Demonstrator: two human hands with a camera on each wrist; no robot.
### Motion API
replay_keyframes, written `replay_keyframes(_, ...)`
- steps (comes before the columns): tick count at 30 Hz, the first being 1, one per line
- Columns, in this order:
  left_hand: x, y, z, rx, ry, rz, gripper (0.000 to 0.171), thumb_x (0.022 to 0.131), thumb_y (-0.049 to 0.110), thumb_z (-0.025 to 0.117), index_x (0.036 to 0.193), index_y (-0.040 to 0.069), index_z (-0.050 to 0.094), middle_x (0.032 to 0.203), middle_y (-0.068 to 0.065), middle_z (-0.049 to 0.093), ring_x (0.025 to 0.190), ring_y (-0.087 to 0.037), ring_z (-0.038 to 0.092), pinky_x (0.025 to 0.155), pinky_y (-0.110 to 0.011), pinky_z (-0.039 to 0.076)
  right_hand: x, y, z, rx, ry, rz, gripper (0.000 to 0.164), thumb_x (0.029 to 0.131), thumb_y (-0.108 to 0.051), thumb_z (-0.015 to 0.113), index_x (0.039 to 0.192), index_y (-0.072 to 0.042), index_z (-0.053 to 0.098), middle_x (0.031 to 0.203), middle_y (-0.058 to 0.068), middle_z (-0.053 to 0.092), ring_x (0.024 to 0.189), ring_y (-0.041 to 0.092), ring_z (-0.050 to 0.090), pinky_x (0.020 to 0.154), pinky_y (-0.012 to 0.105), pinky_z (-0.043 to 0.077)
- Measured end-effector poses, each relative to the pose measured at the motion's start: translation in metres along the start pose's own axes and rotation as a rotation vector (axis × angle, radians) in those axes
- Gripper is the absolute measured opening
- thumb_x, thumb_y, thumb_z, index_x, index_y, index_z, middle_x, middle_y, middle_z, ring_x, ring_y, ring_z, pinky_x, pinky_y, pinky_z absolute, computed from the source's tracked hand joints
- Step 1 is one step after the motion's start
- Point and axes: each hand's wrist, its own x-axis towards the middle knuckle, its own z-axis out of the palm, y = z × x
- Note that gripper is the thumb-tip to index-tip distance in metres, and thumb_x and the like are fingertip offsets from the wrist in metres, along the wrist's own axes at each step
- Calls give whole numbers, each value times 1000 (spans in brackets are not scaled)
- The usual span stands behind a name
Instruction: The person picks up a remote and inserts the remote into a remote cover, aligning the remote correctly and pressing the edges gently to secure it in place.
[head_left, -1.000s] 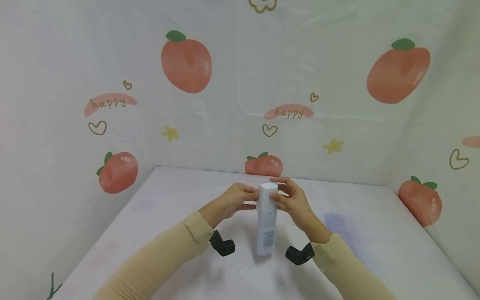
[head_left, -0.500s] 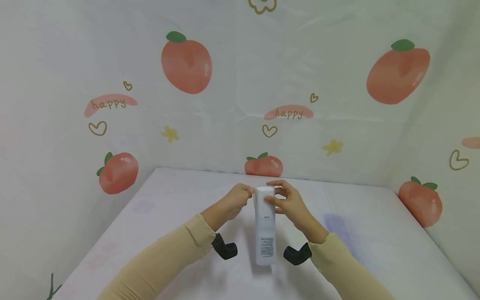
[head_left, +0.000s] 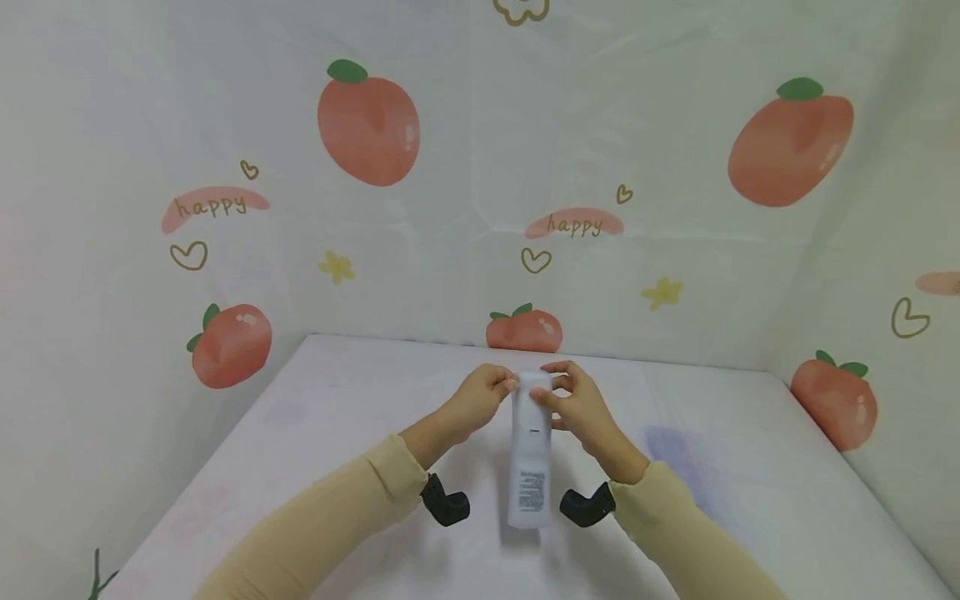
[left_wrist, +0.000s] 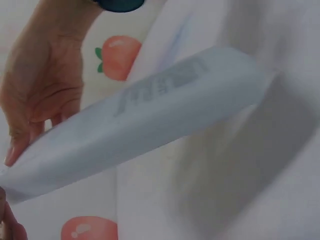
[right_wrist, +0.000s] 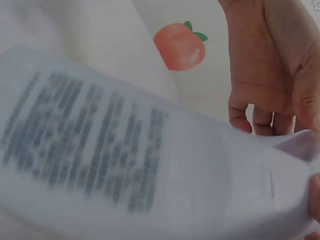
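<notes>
A long white object (head_left: 532, 454), shaped like a remote control, is held up with its label side towards the head camera. My left hand (head_left: 477, 398) pinches its upper left edge. In the right wrist view a thin raised flap (right_wrist: 298, 145) shows at that edge, near the left hand's thumb. My right hand (head_left: 585, 408) holds the upper right side, thumb on the near face and other fingers behind or beside it. The printed label (right_wrist: 87, 137) is blurred. In the left wrist view the object's lower end (left_wrist: 235, 75) stands apart from its shadow. Its far face is hidden.
A white cloth-covered table (head_left: 360, 375) lies under the hands. Behind it hangs a light backdrop (head_left: 450, 167) printed with red fruit. Black wrist cameras (head_left: 446, 500) stick out below both wrists, on either side of the object. A purple patch (head_left: 682, 458) marks the cloth at right.
The white object's lower end has come nearer and its label faces me more squarely. My left fingers, spread at its side earlier, have drawn together at its upper left edge. The right hand keeps its hold.
</notes>
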Motion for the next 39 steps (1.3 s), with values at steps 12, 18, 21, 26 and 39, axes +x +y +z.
replay_keyframes(12,-4,-6,-4,-12,34,26,18,94,18,64,105,4,68,117,-12,57,117,-32,52,98,-48,46,5,3,-7,15,53,4,45,89,-11,69,128,1,50,111,15,63,90,17,62,79,45,58)
replay_keyframes(18,3,-5,-4,-355,-20,-127,39,97,22,60,126,-4,54,124,-18,58,111,-31,61,94,-44,53,5,5,-4,81,12,-9,46,87,-12,71,126,-1,50,110,10,63,95,19,61,85,48,56)
replay_keyframes(21,4,-6,-4,-329,-40,-135,38,97,21,61,124,-5,57,120,-17,62,105,-26,64,92,-42,54,3,4,-4,145,-59,-5,50,87,-9,70,130,1,47,113,9,60,96,16,61,87,43,56)
replay_keyframes(26,4,-3,-6,-304,6,-126,32,96,20,62,116,-5,63,109,-16,67,95,-24,68,87,-41,56,2,4,-11,245,-214,31,51,96,-15,58,138,6,37,113,6,57,95,13,63,87,34,56)
replay_keyframes(39,1,-16,-2,-349,-111,-146,33,95,16,62,117,-8,61,109,-16,68,91,-21,70,87,-40,56,5,2,-18,253,-150,17,46,99,-19,56,131,11,44,98,-5,63,84,10,65,79,31,57)
